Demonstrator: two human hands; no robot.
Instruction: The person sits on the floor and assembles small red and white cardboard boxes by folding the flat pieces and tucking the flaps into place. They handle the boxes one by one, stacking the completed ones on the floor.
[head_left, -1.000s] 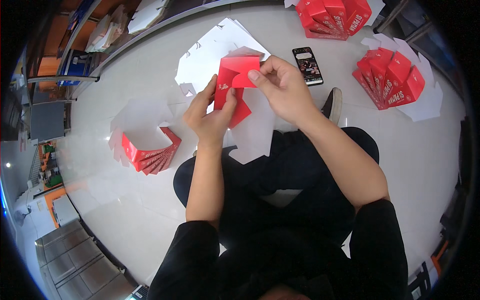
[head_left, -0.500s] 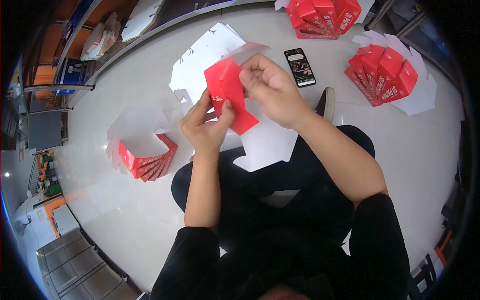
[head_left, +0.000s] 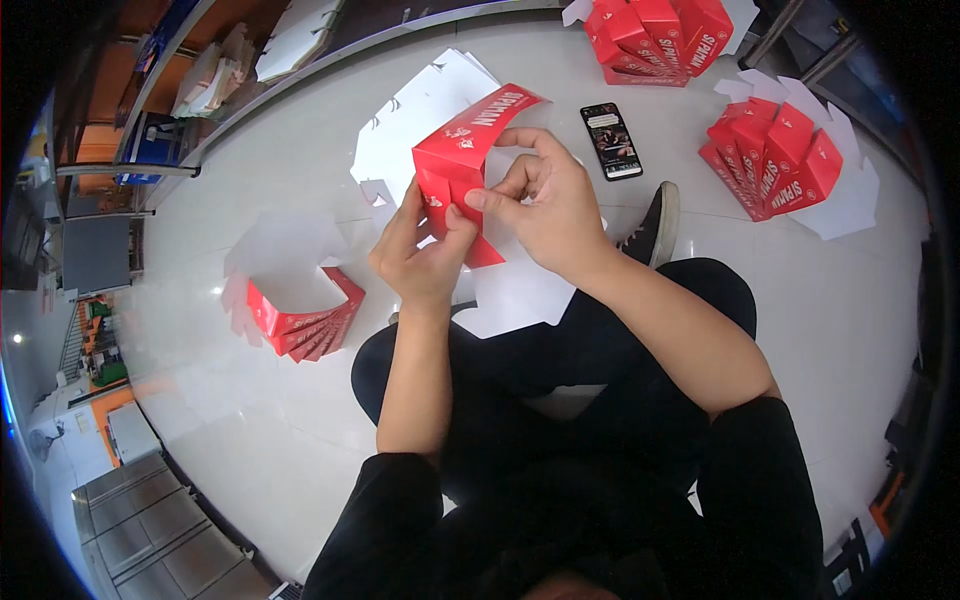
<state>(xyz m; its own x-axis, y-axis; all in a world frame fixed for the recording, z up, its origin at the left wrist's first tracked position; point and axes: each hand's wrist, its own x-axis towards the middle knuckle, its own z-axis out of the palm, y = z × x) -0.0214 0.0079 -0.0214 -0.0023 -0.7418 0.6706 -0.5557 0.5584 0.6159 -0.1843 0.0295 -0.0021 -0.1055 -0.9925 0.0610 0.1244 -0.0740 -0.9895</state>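
Between my two hands is a partly folded red-and-white cardboard box [head_left: 462, 140], its printed red side facing up and a white panel hanging toward my lap. My left hand [head_left: 425, 250] pinches its lower left part, thumb on the red face. Closed on the right edge is my right hand [head_left: 545, 205], thumb on the red panel and fingers behind it. Beyond the box lies a stack of flat white cardboard sheets [head_left: 400, 120] on the floor. A nested stack of red folded boxes [head_left: 315, 325] stands left of my left hand.
A phone [head_left: 611, 140] with a lit screen lies beyond my right hand. Two more stacks of red boxes, one at the far right [head_left: 775, 160] and one at the back [head_left: 660, 40], rest near a metal rack [head_left: 805, 50]. My shoe [head_left: 655, 225] is right of my hands.
The box's upper red panel, blurred and edge-on before, has turned so its printed face shows. My right hand has moved slightly lower along the box's edge. My left hand keeps its hold.
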